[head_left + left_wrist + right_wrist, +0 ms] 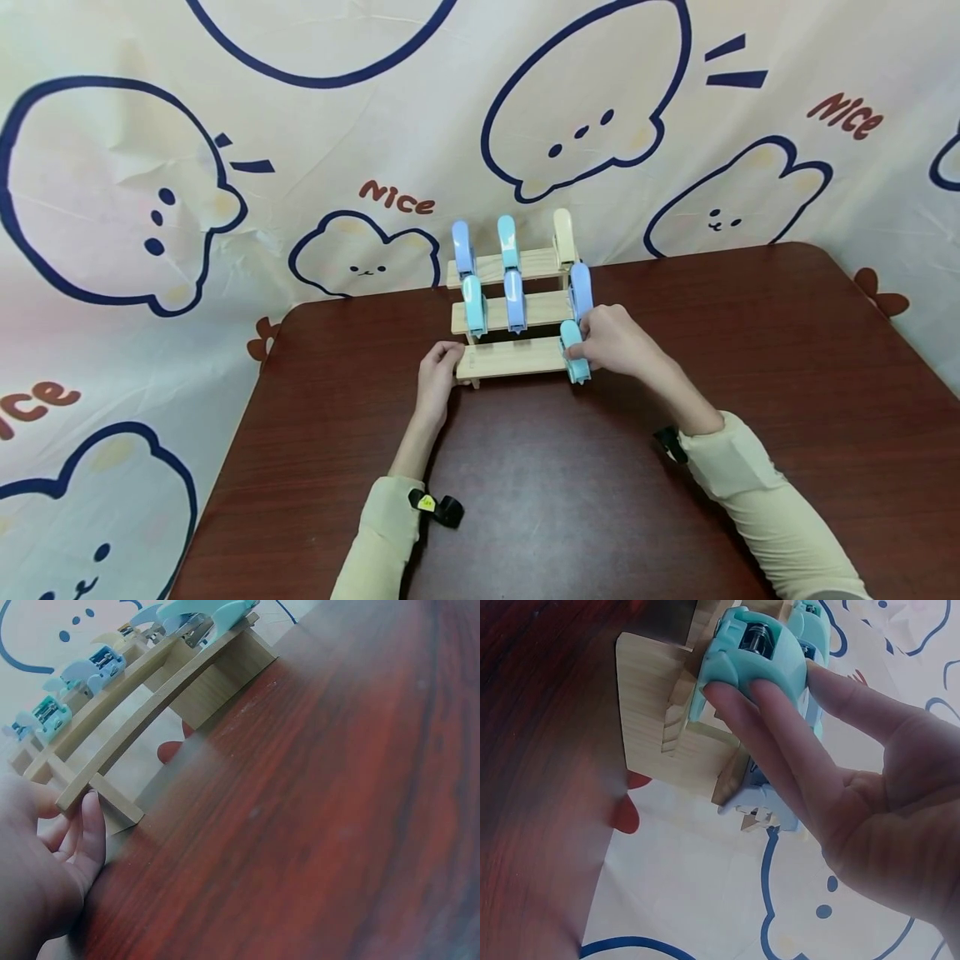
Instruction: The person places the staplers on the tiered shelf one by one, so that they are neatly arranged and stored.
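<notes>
A three-step wooden rack [510,358] stands near the back of the table, with large plastic clothes pegs clipped along its steps. My left hand [437,387] grips the left end of the lowest step; the left wrist view shows fingers under the board [154,712]. At that step's other end, my right hand [618,342] pinches a teal clothes peg [572,335]. This peg [780,667] sits over the board's end in the right wrist view, with thumb and fingers on its handles. Directly behind it is a blue peg [581,287] on the middle step.
The middle step also carries a teal peg [474,304] and a blue peg [514,300]. Blue [462,248], light blue [508,242] and cream [564,236] pegs stand on the top step. A printed cloth [330,150] hangs behind the brown table [525,500].
</notes>
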### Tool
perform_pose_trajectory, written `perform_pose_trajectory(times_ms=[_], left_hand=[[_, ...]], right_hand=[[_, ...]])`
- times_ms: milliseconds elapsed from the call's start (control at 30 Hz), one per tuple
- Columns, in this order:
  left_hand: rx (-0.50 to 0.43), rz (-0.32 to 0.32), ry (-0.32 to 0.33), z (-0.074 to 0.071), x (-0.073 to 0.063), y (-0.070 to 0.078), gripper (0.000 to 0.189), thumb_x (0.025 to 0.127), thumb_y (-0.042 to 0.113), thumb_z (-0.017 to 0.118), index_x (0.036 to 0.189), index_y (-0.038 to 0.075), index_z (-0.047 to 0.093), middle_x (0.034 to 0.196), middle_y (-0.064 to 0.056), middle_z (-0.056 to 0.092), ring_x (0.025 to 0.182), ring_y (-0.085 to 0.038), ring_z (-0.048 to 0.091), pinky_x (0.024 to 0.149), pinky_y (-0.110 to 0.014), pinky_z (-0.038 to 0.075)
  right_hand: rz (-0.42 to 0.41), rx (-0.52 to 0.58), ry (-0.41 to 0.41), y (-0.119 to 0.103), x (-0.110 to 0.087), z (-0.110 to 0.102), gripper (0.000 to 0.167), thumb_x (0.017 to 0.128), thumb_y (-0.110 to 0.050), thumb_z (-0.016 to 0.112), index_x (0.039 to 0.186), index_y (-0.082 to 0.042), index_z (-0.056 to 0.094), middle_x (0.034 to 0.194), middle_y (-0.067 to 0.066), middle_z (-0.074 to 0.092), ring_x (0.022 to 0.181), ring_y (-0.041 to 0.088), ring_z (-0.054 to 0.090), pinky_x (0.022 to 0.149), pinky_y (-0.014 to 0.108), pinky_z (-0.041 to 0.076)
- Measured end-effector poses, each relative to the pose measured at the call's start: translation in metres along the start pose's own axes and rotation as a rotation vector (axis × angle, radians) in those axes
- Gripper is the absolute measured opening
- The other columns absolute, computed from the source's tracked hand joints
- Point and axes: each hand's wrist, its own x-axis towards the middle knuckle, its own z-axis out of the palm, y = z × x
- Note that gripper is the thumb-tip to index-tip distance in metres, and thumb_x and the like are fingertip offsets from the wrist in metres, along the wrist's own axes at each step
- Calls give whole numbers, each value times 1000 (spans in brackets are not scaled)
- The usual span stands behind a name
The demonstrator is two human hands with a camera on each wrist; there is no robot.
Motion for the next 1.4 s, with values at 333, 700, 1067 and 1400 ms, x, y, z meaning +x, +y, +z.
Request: perform_pose_trajectory(times_ms=[333,700,1067,1400], left_hand=[[10,25,1,-2,0,-3,26,107,18,54,116,-4,65,123,-17,61,77,-14,59,62,-27,56],[2,8,2,-4,1,-1,28,107,20,56,118,-4,65,115,-11,61,77,-13,57,64,-27,56],[18,-18,-27,-4,6,2,25,108,10,50,118,-10,63,121,-16,61,77,-14,58,67,-31,57],[-1,18,-1,-3,3,-1,27,107,20,56,117,-4,65,113,-9,59,78,-13,55,63,-27,56]], right_hand=[[-35,12,37,-1,1,4,22,92,-12,79,78,2,70,68,10,68,64,22,71,52,24,52],[-46,68,47,0,3,6,24,96,-13,77,79,4,72,70,11,71,66,26,75,64,41,64],[-33,67,67,0,5,13,34,102,-17,70,74,2,73,64,12,68,62,25,73,58,35,62],[-30,70,59,-1,6,15,37,103,-19,68,72,1,71,63,13,67,62,27,74,56,33,61]])
